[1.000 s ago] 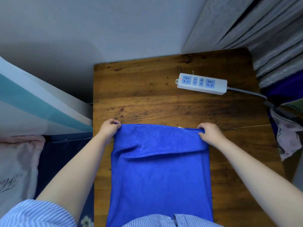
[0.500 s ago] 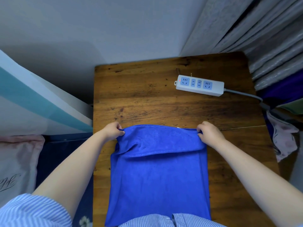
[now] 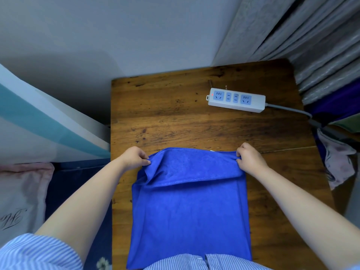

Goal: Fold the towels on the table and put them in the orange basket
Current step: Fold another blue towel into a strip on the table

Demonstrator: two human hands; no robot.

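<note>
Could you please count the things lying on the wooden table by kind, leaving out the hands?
Blue towel: 1
White power strip: 1
Total: 2

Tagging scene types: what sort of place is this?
Probably a home bedroom corner: small dark wooden table against a wall, grey pleated curtains, white power strip, pink pillow on the left.

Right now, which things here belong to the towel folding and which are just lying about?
Job:
towel
left hand, pinching its far left corner
right hand, pinching its far right corner
table

Lying about:
power strip
curtain
</note>
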